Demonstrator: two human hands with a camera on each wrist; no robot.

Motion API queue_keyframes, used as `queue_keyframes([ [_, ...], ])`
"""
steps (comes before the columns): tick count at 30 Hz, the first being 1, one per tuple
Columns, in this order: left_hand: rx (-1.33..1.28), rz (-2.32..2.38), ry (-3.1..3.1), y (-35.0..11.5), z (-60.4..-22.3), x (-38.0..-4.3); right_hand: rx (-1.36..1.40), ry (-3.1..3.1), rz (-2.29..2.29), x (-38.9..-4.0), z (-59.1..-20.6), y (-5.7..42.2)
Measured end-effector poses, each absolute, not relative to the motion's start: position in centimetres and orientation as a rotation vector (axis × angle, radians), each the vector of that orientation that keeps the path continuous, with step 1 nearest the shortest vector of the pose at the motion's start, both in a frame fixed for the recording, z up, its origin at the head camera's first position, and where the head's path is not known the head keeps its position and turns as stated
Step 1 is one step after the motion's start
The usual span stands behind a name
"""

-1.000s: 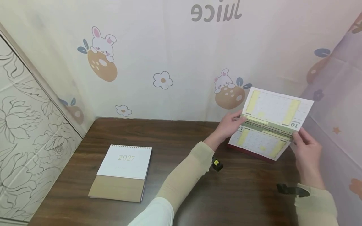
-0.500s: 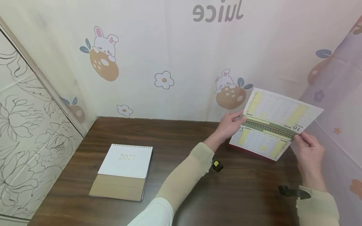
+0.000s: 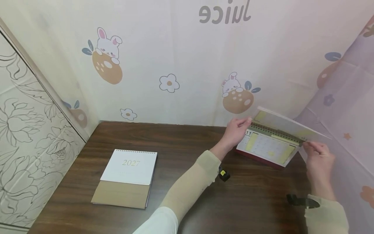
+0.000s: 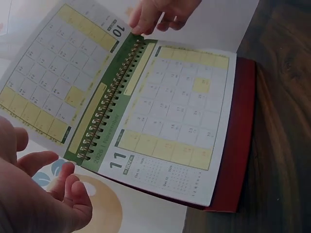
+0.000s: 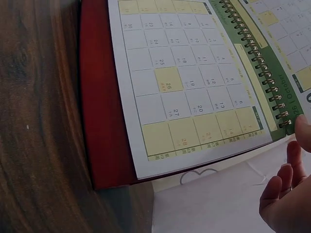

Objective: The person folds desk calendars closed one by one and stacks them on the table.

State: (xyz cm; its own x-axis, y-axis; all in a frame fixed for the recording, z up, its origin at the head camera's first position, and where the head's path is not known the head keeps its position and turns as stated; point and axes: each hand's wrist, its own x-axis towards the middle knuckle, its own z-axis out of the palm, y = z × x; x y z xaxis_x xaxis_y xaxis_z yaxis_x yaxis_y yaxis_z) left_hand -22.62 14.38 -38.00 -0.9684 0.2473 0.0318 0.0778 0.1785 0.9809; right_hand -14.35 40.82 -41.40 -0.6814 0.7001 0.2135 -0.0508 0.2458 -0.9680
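Observation:
A spiral desk calendar [image 3: 267, 146] with a red base stands tilted at the table's right, November showing in front. Its October leaf [image 3: 287, 125] leans backward over the coil, seen nearly edge-on in the head view. My right hand [image 3: 318, 159] pinches the coil's right end, thumb above and curled fingers below, in the right wrist view. At the coil's left end is my left hand [image 3: 235, 131]; in the left wrist view its fingertips [image 4: 68, 169] are at the green corner, loosely bent. Whether they press the card is hard to tell.
A second desk calendar [image 3: 128, 167], white with "2027" and a tan lower band, sits at the left of the dark wooden table [image 3: 187, 143]. A patterned curtain [image 3: 190, 65] rises behind the table, and another hangs close along the right.
The October leaf has swung back and down, away from me. My right hand has shifted slightly right and lower; the left thumb has drawn back a little. The 2027 calendar has not moved.

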Motion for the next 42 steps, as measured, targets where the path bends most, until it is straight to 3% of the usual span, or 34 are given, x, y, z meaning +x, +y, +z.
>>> queue_keyframes([
  [8,0.278,2.055,2.094,14.2,-38.4,-22.2,-0.574,-1.93,1.504,-13.9,-42.1,40.7],
  [17,0.171,2.145,1.987,14.1,-38.9,-22.0,-0.298,-1.674,1.712,-13.6,-43.4,40.8],
  [27,0.143,2.159,2.022,14.2,-40.3,-22.2,-0.618,-1.688,1.863,-13.2,-43.0,40.6],
  [42,0.124,2.186,2.04,14.4,-42.9,-22.7,-0.642,-1.673,1.885,-13.0,-43.4,40.5],
])
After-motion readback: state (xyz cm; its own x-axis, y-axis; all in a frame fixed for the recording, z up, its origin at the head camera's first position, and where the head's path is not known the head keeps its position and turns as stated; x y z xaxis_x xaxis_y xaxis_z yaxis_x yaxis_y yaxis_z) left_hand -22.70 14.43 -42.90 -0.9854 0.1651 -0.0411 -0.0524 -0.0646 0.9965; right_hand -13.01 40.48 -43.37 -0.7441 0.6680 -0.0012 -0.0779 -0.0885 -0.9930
